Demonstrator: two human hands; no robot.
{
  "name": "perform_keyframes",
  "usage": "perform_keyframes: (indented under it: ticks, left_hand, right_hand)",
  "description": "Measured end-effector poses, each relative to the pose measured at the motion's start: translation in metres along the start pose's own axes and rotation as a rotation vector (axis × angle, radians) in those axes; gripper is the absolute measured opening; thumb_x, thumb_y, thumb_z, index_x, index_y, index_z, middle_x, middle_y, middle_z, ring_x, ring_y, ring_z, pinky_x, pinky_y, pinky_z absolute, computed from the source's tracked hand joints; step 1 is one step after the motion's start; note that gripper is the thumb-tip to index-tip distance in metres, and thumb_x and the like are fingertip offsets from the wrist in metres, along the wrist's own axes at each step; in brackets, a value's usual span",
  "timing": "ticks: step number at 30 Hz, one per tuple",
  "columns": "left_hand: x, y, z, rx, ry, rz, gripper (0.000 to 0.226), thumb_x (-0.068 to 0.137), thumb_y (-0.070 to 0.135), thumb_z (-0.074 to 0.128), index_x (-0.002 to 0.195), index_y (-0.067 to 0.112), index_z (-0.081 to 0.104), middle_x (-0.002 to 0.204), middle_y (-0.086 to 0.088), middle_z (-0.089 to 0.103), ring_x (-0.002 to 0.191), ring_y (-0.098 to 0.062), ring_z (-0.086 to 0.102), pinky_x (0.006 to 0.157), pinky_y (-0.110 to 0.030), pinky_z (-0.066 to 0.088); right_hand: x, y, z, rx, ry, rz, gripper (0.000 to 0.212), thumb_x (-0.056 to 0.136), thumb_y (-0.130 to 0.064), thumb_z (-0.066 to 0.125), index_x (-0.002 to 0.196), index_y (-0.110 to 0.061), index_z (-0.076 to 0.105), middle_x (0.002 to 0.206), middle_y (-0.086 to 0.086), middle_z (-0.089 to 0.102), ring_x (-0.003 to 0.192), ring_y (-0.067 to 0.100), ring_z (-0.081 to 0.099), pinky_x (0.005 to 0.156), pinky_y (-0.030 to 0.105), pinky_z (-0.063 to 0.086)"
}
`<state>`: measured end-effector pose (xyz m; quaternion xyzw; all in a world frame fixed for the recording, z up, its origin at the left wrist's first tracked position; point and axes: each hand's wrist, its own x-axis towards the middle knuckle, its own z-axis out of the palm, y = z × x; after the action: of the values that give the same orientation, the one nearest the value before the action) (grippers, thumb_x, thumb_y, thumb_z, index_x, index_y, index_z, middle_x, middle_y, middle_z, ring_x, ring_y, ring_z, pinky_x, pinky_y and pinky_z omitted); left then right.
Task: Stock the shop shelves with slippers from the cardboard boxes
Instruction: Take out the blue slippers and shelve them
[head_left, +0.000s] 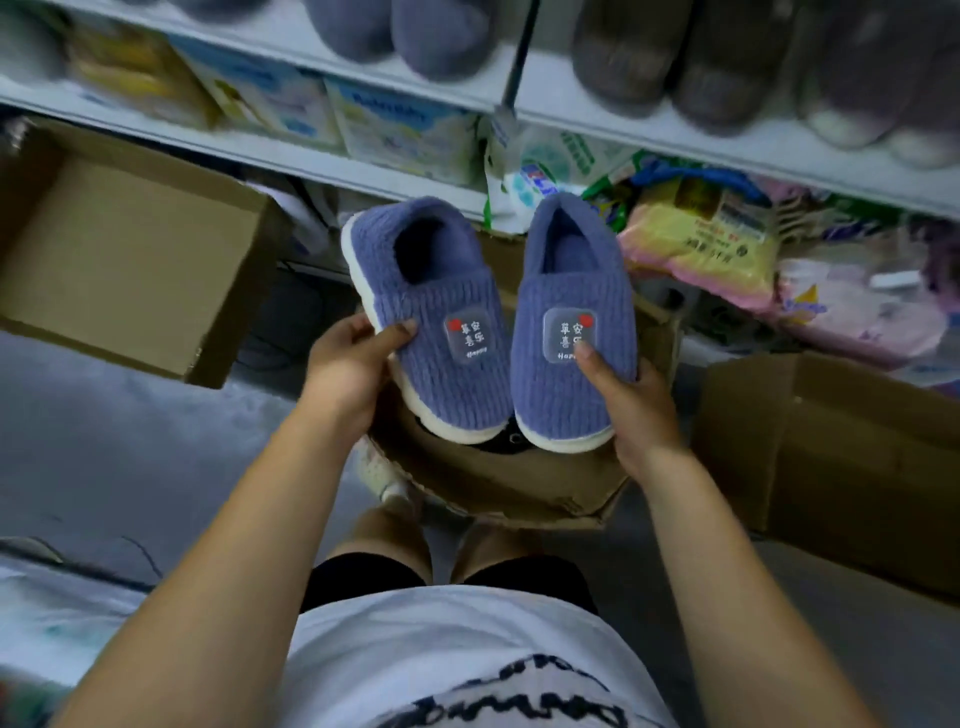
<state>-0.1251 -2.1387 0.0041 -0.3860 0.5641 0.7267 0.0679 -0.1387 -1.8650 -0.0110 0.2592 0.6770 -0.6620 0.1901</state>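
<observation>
so, left hand (358, 358): grips one blue plush slipper (441, 332)
right hand (631, 410): grips the matching slipper (566, 364)
done: grey slippers (649, 62) shelved at 12 o'clock
pending: this pair

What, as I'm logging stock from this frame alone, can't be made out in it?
All in the head view:
- Contents of the middle cardboard box: hidden by the left slipper, the right slipper, the left hand and the right hand.
- The shelf slippers: blurred, cut off by the top edge.
- The patch on the right slipper: print partly covered by the right thumb.
- The right-hand box: cut off by the right edge, inside not seen.
</observation>
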Motion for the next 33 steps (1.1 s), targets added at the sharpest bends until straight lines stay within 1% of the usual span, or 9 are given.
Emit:
perform_keyframes:
  ticks: [4,9,11,13,17,21,26,29,33]
  left_hand:
    - [-0.037,0.059,-0.037,-0.126,0.027,0.073,0.035,0.089,0.013,0.075,0.121,0.002,0.065,0.110,-0.015,0.075,0.089,-0.024,0.075,0.073,-0.033,0.061]
    - [-0.071,0.124,-0.090,-0.197,0.011,0.226,0.035,0.088,0.012,0.075,0.120,0.002,0.062,0.103,-0.014,0.075,0.081,-0.020,0.073,0.070,-0.032,0.061]
    - [-0.080,0.144,-0.116,-0.238,-0.003,0.273,0.024,0.090,0.013,0.072,0.112,0.005,0.065,0.099,-0.015,0.074,0.075,-0.019,0.071,0.064,-0.028,0.058]
    - [-0.089,0.163,-0.141,-0.292,-0.035,0.306,0.017,0.093,0.017,0.070,0.106,0.007,0.067,0.099,-0.017,0.074,0.076,-0.022,0.069,0.067,-0.030,0.058]
    - [-0.104,0.194,-0.200,-0.400,-0.182,0.366,0.044,0.094,0.029,0.066,0.129,0.002,0.063,0.118,-0.018,0.073,0.105,-0.028,0.072,0.084,-0.039,0.062]
    - [-0.111,0.223,-0.265,-0.311,-0.307,0.473,0.059,0.090,0.027,0.071,0.141,0.004,0.051,0.132,-0.019,0.066,0.125,-0.038,0.061,0.106,-0.055,0.049]
    - [-0.120,0.245,-0.328,-0.182,-0.366,0.520,0.061,0.080,0.017,0.074,0.137,0.010,0.055,0.128,-0.015,0.069,0.120,-0.034,0.065,0.103,-0.049,0.052]
    - [-0.116,0.249,-0.352,-0.195,-0.337,0.516,0.062,0.079,0.016,0.075,0.137,0.010,0.056,0.128,-0.016,0.069,0.119,-0.035,0.066,0.104,-0.052,0.051]
    - [-0.098,0.250,-0.373,-0.238,-0.260,0.494,0.064,0.075,0.016,0.078,0.136,0.010,0.057,0.124,-0.016,0.071,0.114,-0.034,0.069,0.098,-0.050,0.055]
  right_hand:
    - [-0.036,-0.049,0.019,0.036,-0.021,-0.075,0.075,0.054,-0.056,0.088,0.120,-0.027,0.066,0.117,-0.004,0.074,0.104,0.018,0.072,0.088,0.041,0.058]
    - [-0.081,-0.106,0.079,0.094,-0.119,-0.277,0.046,0.073,-0.033,0.084,0.115,-0.022,0.068,0.109,-0.003,0.077,0.102,0.016,0.074,0.096,0.043,0.057]
    - [-0.101,-0.121,0.109,0.105,-0.184,-0.315,0.045,0.076,-0.032,0.082,0.117,-0.017,0.069,0.111,0.003,0.077,0.104,0.022,0.074,0.097,0.047,0.056]
    - [-0.124,-0.132,0.140,0.134,-0.237,-0.340,0.049,0.076,-0.033,0.081,0.120,-0.015,0.069,0.113,0.007,0.076,0.106,0.026,0.073,0.098,0.049,0.055]
    - [-0.170,-0.145,0.215,0.215,-0.329,-0.379,0.047,0.080,-0.030,0.075,0.122,-0.011,0.067,0.114,0.010,0.076,0.107,0.028,0.073,0.092,0.045,0.059]
    - [-0.202,-0.154,0.282,0.254,-0.370,-0.425,0.049,0.082,-0.029,0.074,0.126,-0.008,0.065,0.118,0.012,0.074,0.110,0.029,0.072,0.096,0.046,0.055]
    - [-0.229,-0.156,0.340,0.296,-0.418,-0.407,0.047,0.087,-0.028,0.072,0.128,-0.008,0.064,0.119,0.012,0.074,0.110,0.029,0.071,0.094,0.045,0.056]
    - [-0.235,-0.157,0.364,0.308,-0.458,-0.383,0.042,0.090,-0.026,0.069,0.128,-0.008,0.064,0.118,0.012,0.074,0.109,0.029,0.072,0.084,0.039,0.062]
    - [-0.227,-0.159,0.389,0.282,-0.466,-0.349,0.038,0.093,-0.024,0.068,0.127,-0.007,0.064,0.118,0.014,0.074,0.109,0.030,0.072,0.087,0.041,0.061]
